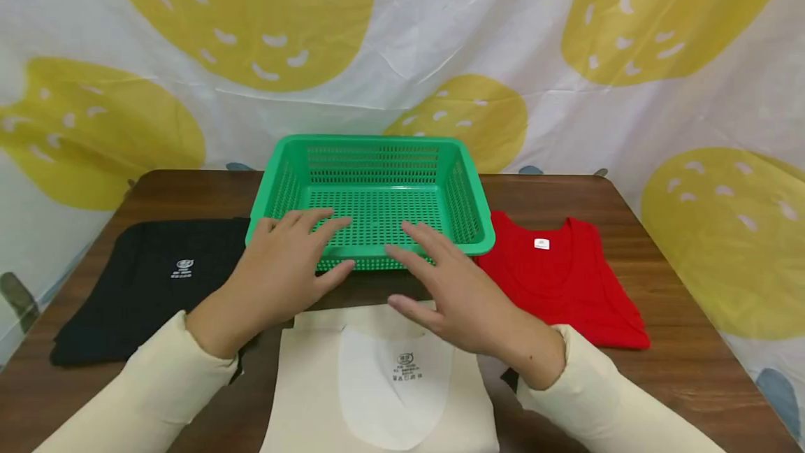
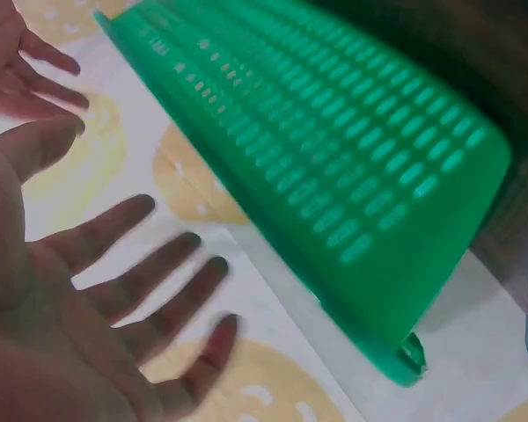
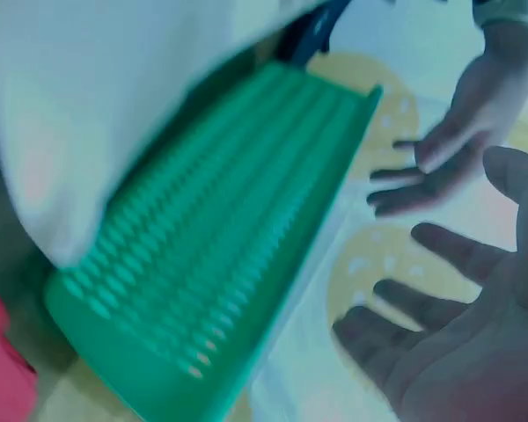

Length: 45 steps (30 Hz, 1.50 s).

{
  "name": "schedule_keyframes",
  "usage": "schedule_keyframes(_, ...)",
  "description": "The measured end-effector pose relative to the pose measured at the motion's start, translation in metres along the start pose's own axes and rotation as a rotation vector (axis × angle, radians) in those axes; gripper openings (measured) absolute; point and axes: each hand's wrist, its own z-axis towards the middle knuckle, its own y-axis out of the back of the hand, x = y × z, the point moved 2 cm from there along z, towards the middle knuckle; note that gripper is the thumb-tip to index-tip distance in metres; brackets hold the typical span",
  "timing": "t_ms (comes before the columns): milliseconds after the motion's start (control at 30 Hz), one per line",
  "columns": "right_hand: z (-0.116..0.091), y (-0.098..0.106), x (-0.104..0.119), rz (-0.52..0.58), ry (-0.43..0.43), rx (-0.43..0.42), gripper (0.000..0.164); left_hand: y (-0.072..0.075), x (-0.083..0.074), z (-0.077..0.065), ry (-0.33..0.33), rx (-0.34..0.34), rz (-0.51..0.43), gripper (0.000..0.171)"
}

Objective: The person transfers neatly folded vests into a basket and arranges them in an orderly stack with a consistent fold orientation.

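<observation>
Both hands hang in the air with fingers spread, holding nothing. The left hand (image 1: 277, 275) overlaps the near left corner of the green plastic basket (image 1: 377, 249) in the head view. Facing it, the right hand (image 1: 462, 292) hovers by the basket's near right side, above a folded cream shirt (image 1: 308, 390). This shirt lies in front of the basket, with a printed label at its neckline. In the left wrist view the spread left fingers (image 2: 172, 264) are apart from the basket's side (image 2: 334, 149). The right fingers (image 3: 422, 299) also stand off the basket (image 3: 202, 237) in the right wrist view.
A folded black garment (image 1: 144, 285) lies on the brown wooden table (image 1: 679, 299) to the left. To the right is a folded red tank top (image 1: 560, 285), partly behind the basket's rim. Behind the table hangs a white cloth (image 1: 440, 33) with yellow fruit shapes.
</observation>
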Motion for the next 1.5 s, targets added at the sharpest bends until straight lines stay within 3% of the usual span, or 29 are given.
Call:
schedule_keyframes(133, -0.023, -0.010, 0.006, 0.059, 0.091, 0.023, 0.053, -0.004, -0.009, -0.018, -0.139, -0.096, -0.079, 0.031)
schedule_keyframes(200, -0.031, -0.015, 0.003, 0.081, 0.091, 0.056, 0.049, -0.008, -0.012, -0.025, -0.184, -0.075, -0.127, 0.019)
schedule_keyframes(267, -0.035, -0.020, -0.004, 0.093, 0.066, 0.097, 0.048, -0.014, -0.013, -0.029, -0.196, -0.011, -0.178, 0.016)
schedule_keyframes(567, -0.037, -0.045, -0.038, 0.149, -0.032, 0.275, 0.058, -0.055, -0.007, -0.043, -0.174, 0.320, -0.263, 0.034)
schedule_keyframes(700, -0.039, -0.053, -0.047, 0.193, -0.093, 0.362, 0.070, -0.063, -0.005, -0.045, -0.145, 0.410, -0.301, 0.049)
schedule_keyframes(1000, -0.031, -0.053, -0.060, 0.271, -0.230, 0.435, 0.081, -0.064, 0.007, -0.036, -0.040, 0.444, -0.268, 0.087)
schedule_keyframes(1233, -0.032, -0.052, -0.061, 0.248, -0.210, 0.433, 0.080, -0.062, 0.005, -0.037, -0.030, 0.437, -0.252, 0.086)
schedule_keyframes(1500, -0.033, -0.053, -0.061, 0.241, -0.249, 0.437, 0.073, -0.067, 0.005, -0.034, 0.034, 0.535, -0.302, 0.090)
